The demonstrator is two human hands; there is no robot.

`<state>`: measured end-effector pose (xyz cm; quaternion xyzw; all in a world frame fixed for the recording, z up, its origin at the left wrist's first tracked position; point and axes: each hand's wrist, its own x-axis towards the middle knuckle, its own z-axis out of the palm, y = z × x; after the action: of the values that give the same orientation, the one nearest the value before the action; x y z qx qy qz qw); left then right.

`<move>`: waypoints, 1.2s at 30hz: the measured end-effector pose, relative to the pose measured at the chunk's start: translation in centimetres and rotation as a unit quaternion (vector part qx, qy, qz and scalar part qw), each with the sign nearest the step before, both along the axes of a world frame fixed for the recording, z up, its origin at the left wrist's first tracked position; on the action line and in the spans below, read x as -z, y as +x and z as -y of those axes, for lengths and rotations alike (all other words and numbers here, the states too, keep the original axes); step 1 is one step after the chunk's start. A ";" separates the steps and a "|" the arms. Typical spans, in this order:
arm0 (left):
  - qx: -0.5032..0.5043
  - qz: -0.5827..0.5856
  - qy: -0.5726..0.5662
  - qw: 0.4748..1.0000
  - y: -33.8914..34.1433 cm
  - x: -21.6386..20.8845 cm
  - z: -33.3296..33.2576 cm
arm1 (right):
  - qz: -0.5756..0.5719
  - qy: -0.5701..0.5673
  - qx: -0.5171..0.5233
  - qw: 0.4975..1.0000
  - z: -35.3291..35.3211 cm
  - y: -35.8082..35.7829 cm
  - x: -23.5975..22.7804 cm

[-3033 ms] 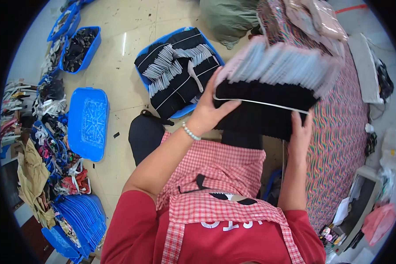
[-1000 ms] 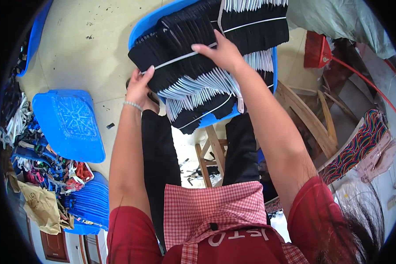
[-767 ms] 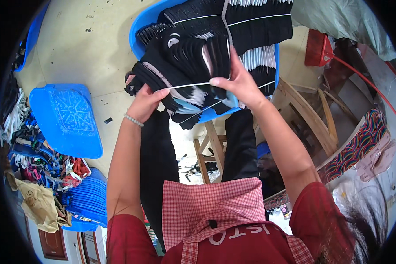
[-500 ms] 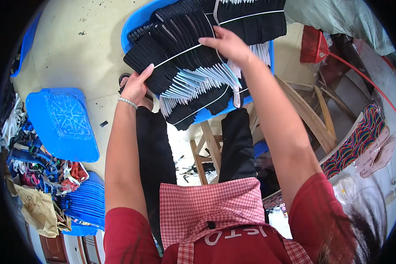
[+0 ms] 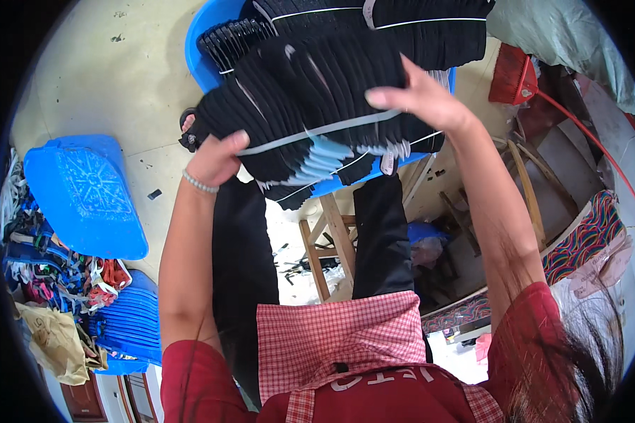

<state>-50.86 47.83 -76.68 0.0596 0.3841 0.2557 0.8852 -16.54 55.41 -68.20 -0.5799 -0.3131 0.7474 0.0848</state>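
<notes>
My left hand [image 5: 217,161] and my right hand [image 5: 430,102] grip opposite ends of a bundle of black insole-shaped pieces [image 5: 296,88]. The pieces stand side by side in a long row, with a pale band [image 5: 310,132] running around them. Both thumbs press on the near side, while the other fingers are mostly hidden behind the bundle. Pale blue and white edges [image 5: 321,161] show along its lower side. Beneath and behind it is a blue tub [image 5: 196,53] filled with more banded black bundles [image 5: 430,35].
To the left lie an upturned blue plastic bin [image 5: 85,194], a heap of coloured scraps [image 5: 56,275], a brown paper bag [image 5: 53,342] and stacked blue pieces [image 5: 127,324]. A wooden stool [image 5: 339,240] stands between my legs. On the right is a red broom [image 5: 513,76].
The banded bundle has come up nearer to me, over the other bundles. My right hand has moved right and down to its far end, and my left hand slightly down.
</notes>
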 end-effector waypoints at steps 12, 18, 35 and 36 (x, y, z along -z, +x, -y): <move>0.215 -0.304 0.608 0.701 -4.3 -19.7 -7.3 | -0.147 0.446 -0.139 0.872 -3.8 -0.4 -13.2; 0.295 -0.401 0.762 0.414 -3.9 -16.6 -9.0 | 0.082 0.630 -0.378 0.674 -6.2 2.1 -8.5; 0.095 -0.680 0.447 0.574 8.5 -1.3 -9.7 | 0.298 0.384 -0.120 0.866 -8.7 -5.6 4.2; 0.117 -0.681 0.450 0.566 8.8 0.0 -10.5 | 0.307 0.346 -0.057 0.885 -9.3 -5.8 6.5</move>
<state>-42.07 58.28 -76.73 0.6508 0.6982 0.1733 0.2426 -22.39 64.75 -74.74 -0.6955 -0.5947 0.3792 0.1374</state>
